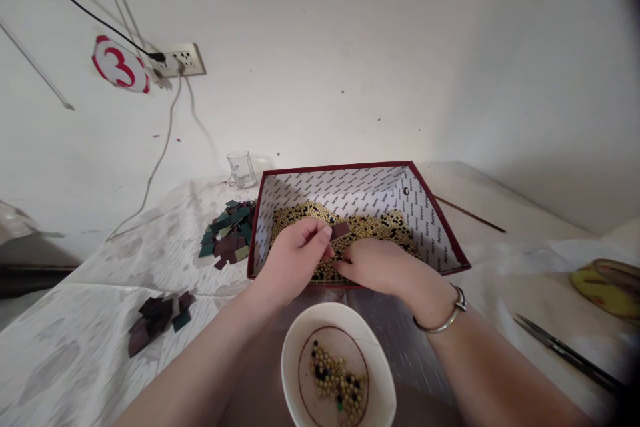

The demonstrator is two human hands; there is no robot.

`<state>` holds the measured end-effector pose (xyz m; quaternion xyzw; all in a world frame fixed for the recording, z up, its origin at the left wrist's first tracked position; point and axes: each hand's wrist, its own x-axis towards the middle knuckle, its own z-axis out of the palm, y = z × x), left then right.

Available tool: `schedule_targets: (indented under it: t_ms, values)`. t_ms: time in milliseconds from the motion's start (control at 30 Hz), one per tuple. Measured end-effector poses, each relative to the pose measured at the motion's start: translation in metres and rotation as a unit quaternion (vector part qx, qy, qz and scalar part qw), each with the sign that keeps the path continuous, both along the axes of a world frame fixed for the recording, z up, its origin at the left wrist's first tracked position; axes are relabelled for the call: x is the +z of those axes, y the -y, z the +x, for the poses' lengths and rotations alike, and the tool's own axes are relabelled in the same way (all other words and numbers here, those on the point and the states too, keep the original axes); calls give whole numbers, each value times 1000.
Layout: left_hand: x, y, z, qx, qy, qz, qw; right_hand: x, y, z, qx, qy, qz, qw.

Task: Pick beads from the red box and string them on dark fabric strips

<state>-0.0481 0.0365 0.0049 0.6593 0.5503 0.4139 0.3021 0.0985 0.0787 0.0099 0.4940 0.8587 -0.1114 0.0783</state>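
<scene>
Between the thumb and fingers of my left hand (300, 255) is a small brown rectangular piece (341, 231), held over a box (256, 230) with a dark red rim and printed white lining. Gold and black beads (300, 212) cover the box's floor. My right hand (373, 265), a silver bangle at its wrist, reaches over the near rim with its fingers down among the beads. Those fingertips are partly hidden, so I cannot tell whether they pinch any. Nearer me, below both hands, a white bowl (289, 367) holds some gold, black and green beads (340, 380).
Dark green and brown pieces (227, 230) lie heaped left of the box, with a smaller pile (157, 320) nearer. A glass mug (241, 170) stands behind. At right are a thin stick (473, 213), a dark pointed tool (565, 350) and a yellow container (605, 290). A wall rises behind.
</scene>
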Motion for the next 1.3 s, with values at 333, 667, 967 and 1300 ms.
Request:
schedule_targets:
  t_ms: [333, 667, 967, 1300]
  values:
    - [3, 1, 1, -3, -12, -1, 1000, 0, 1, -1, -19, 8, 4, 1000]
    - [4, 2, 1, -6, -13, -3, 1000, -2, -1, 2, 25, -13, 7, 1000]
    - [3, 1, 1, -6, -19, 7, 1000, -3, 0, 2, 22, -25, 16, 999]
    - [5, 3, 2, -13, -17, 2, 1000, -1, 2, 1, 15, -23, 7, 1000]
